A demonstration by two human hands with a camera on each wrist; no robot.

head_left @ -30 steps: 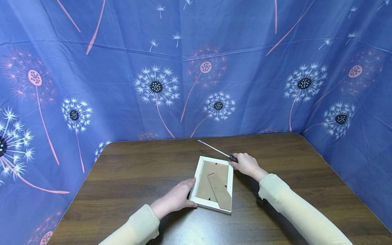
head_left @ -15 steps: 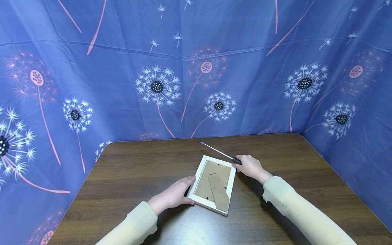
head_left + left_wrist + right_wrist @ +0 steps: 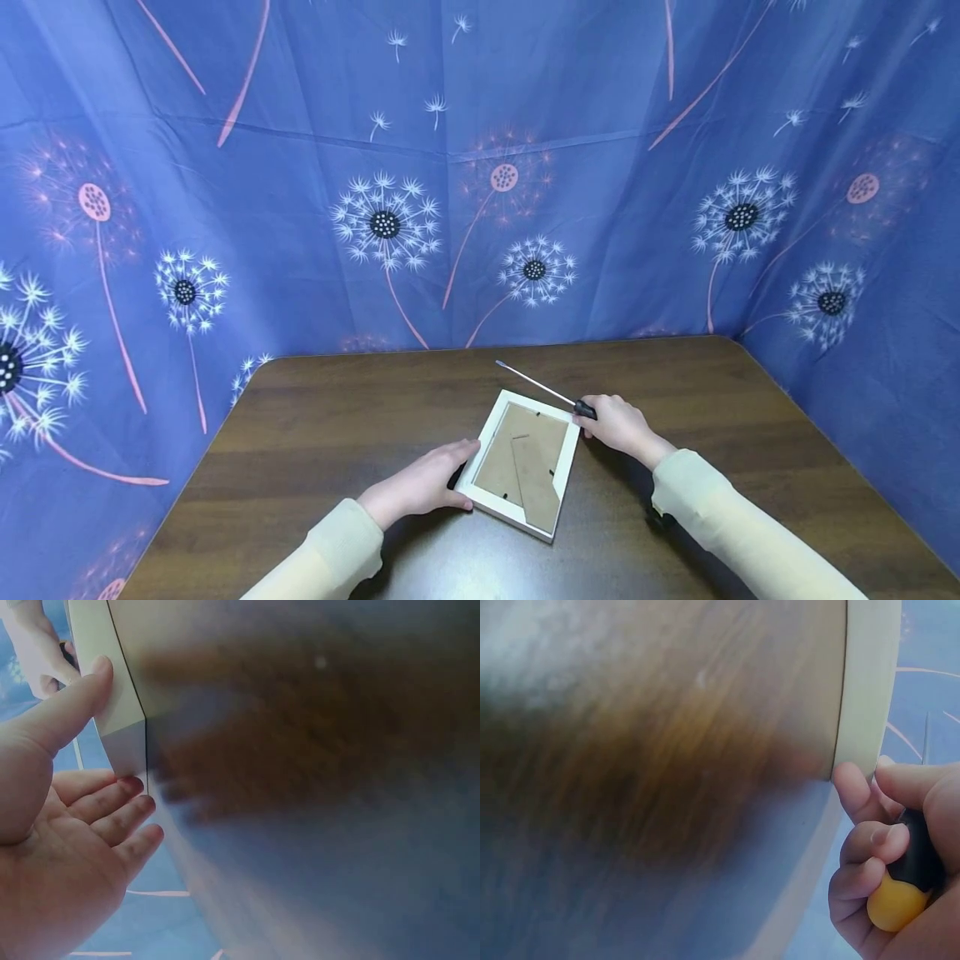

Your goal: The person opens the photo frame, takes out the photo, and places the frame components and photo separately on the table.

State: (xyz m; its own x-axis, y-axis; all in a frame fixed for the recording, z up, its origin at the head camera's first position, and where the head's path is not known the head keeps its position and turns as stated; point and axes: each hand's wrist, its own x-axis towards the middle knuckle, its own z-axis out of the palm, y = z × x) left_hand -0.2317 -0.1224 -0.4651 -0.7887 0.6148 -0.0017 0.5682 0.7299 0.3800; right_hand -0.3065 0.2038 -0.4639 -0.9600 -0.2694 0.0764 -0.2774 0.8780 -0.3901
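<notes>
A white picture frame (image 3: 517,458) lies back up, showing its brown backing board (image 3: 551,429), small black tabs and the stand leg (image 3: 536,487). My left hand (image 3: 423,483) holds its near left corner. In the left wrist view the thumb (image 3: 94,682) presses one side while the fingers (image 3: 124,825) meet the adjoining side. At the far right corner, my right hand (image 3: 621,429) grips a screwdriver (image 3: 586,409) with its long shaft pointing away to the left. Its black-and-yellow handle (image 3: 915,859) sits under curled fingers, and the index finger and thumb touch the frame's corner.
The dark wooden table (image 3: 337,417) has rounded far corners. A blue curtain (image 3: 637,208) with dandelion prints hangs right behind it and along both sides.
The picture frame has turned clockwise, its far end shifting right and its near end left. The right hand has moved slightly right and nearer with the screwdriver; the left hand stays at its corner.
</notes>
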